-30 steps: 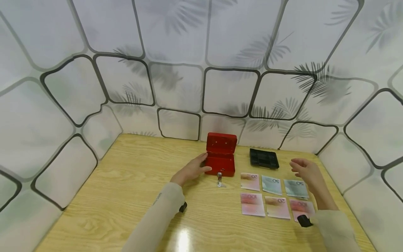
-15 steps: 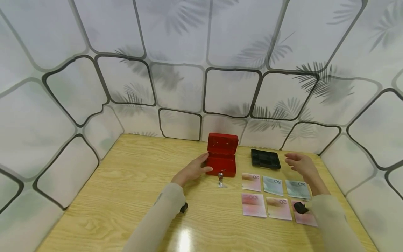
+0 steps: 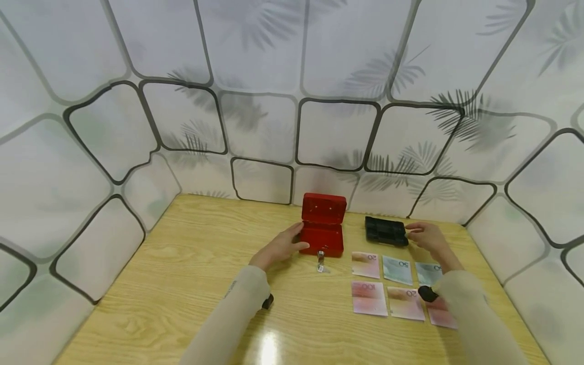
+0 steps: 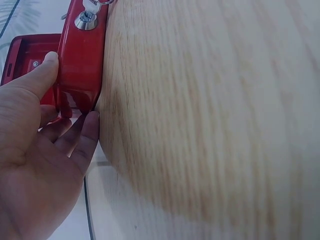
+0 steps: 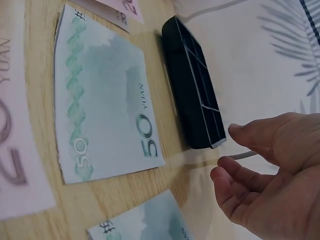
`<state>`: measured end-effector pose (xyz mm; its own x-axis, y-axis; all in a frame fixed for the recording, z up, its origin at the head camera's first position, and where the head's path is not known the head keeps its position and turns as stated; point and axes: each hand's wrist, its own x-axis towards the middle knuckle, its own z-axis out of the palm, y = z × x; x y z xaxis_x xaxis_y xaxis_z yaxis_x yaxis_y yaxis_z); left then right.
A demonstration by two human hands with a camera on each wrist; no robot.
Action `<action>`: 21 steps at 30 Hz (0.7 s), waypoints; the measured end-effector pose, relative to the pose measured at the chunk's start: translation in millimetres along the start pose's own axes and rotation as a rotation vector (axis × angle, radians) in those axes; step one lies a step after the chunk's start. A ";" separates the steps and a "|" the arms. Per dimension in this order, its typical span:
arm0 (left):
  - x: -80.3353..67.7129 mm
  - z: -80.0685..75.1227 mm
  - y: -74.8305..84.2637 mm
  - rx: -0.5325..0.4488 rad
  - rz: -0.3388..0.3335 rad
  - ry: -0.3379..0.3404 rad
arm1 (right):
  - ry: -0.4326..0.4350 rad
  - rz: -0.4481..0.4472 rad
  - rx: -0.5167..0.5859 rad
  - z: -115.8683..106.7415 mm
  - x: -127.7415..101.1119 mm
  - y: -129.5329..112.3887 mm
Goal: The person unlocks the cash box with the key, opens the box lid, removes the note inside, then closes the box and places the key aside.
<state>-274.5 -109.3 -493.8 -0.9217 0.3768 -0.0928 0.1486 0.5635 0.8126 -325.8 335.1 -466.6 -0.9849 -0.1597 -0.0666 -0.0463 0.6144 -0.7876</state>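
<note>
Resting against the left side of the red cash box (image 3: 321,238), the left hand (image 3: 279,247) is seen from the head view with relaxed fingers; only the left wrist view shows the thumb (image 4: 39,76) laid on the box rim and the fingertips touching its lower corner, with nothing clasped. The raised lid and the whole box are shown by the head view alone, near the table's 12 o'clock edge. A key (image 3: 321,259) hangs from the front lock; in the wrist view only its top is caught.

The right hand (image 3: 425,237) is held at 3 o'clock of the black tray (image 3: 385,230), loosely curled and empty. Whether the tray is touched cannot be told from the head view; in the right wrist view a small gap is shown between the fingertips (image 5: 223,174) and the tray (image 5: 192,102).

On the nearest green banknote (image 5: 102,107), "50" and "YUAN" can be read. Of the six notes at 6 o'clock of the tray, two are partly covered by the right sleeve.
</note>
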 end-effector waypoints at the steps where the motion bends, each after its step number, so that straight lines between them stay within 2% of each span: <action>1: 0.1 0.0 0.0 -0.002 -0.002 0.000 | -0.003 0.005 -0.003 1.6 0.8 -0.5; 6: 0.3 0.1 0.1 0.002 -0.002 0.005 | -0.010 0.006 -0.041 8.5 4.9 1.0; 13: 0.7 0.5 1.0 0.010 -0.008 0.011 | 0.032 -0.033 -0.088 18.9 13.4 5.3; 21: 0.4 0.4 1.1 0.014 -0.027 0.005 | 0.063 -0.061 -0.327 26.3 23.3 7.8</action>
<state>-274.6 -108.2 -493.1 -0.9273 0.3572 -0.1117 0.1283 0.5837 0.8017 -344.7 315.9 -490.4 -0.9866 -0.1620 0.0211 -0.1468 0.8220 -0.5502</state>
